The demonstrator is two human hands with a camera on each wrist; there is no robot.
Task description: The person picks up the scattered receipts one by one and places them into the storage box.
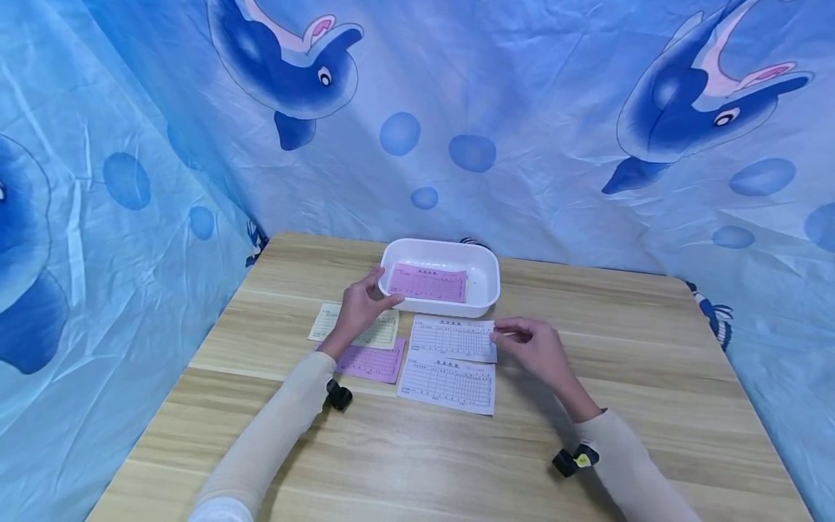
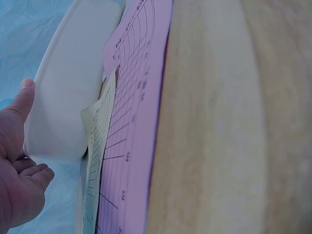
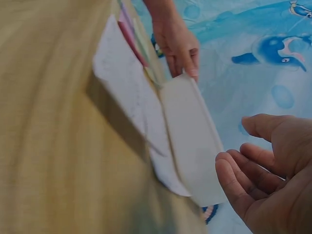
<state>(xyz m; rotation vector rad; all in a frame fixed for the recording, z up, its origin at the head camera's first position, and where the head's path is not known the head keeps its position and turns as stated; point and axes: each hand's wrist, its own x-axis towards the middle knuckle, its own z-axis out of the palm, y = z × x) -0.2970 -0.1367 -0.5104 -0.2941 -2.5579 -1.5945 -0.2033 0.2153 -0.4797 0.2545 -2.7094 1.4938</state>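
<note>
My left hand (image 1: 357, 310) grips the left end of a white plastic tray (image 1: 491, 284), thumb at its near rim; the left wrist view shows that hand (image 2: 22, 170) against the tray's wall (image 2: 68, 83). A pink slip (image 1: 427, 283) lies inside the tray. Beside the right edge of the upper white slip (image 1: 450, 337) is my right hand (image 1: 538, 351), its fingers loosely bent. In the right wrist view nothing shows between the fingers of this hand (image 3: 273, 170). Another white slip (image 1: 446, 384) lies just below the upper one.
Under my left forearm and hand lie a pale yellow-green slip (image 1: 385, 332) and a pink slip (image 1: 372, 362), partly overlapping. All of this is on a wood-grain table (image 1: 404, 464). Behind it hangs a blue cloth (image 1: 522, 210) printed with dolphins.
</note>
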